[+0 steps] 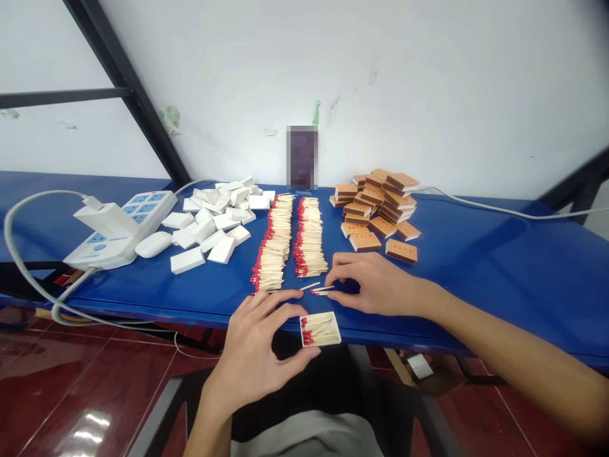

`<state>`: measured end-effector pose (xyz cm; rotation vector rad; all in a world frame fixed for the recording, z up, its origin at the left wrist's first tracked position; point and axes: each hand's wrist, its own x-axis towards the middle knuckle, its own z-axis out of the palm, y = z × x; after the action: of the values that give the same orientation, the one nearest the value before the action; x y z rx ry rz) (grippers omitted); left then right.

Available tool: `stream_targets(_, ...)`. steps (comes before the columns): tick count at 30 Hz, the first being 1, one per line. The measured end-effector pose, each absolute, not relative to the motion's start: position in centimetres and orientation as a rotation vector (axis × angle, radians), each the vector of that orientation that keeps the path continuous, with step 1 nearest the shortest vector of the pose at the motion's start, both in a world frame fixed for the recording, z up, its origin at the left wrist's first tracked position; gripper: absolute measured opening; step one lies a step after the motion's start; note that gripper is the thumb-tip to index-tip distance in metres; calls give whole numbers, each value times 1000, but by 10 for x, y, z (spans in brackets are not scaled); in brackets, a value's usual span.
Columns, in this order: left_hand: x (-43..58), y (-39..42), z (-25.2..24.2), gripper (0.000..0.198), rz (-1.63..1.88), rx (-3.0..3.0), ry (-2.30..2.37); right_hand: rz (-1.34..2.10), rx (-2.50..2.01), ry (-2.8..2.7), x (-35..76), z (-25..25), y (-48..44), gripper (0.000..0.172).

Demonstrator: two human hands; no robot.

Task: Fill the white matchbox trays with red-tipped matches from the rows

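My left hand [254, 346] holds a small white matchbox tray [339, 332] between thumb and fingers at the table's front edge. Red-tipped matches [318, 327] lie inside it, heads toward the left. Just beyond, my right hand [375, 284] has its thumb and index finger at the ends of a few loose matches [322, 291] on the blue table. One more match [309, 286] lies beside them, close to my left fingertips. Two long rows of matches, a left row [276, 244] and a right row [309, 235], stretch away from me, red heads on the left side.
White matchbox trays [214, 219] are heaped left of the rows. Orange-brown matchboxes [375, 206] are piled to the right. A power strip [147, 206] with a plugged-in charger [107, 219], cables and a white rounded case [153, 244] occupy the left. A blurred dark rectangle [303, 158] stands at the wall.
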<state>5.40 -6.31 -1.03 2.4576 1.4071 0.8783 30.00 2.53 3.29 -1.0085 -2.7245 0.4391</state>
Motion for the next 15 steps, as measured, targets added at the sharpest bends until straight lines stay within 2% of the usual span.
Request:
stream_targets(6, 55, -62, -11, 26, 882, 2457, 1413, 590, -962, -2769, 303, 34, 28, 4)
stream_targets(15, 58, -58, -13, 26, 994, 2474, 1411, 356, -975, -2844, 309, 30, 35, 4)
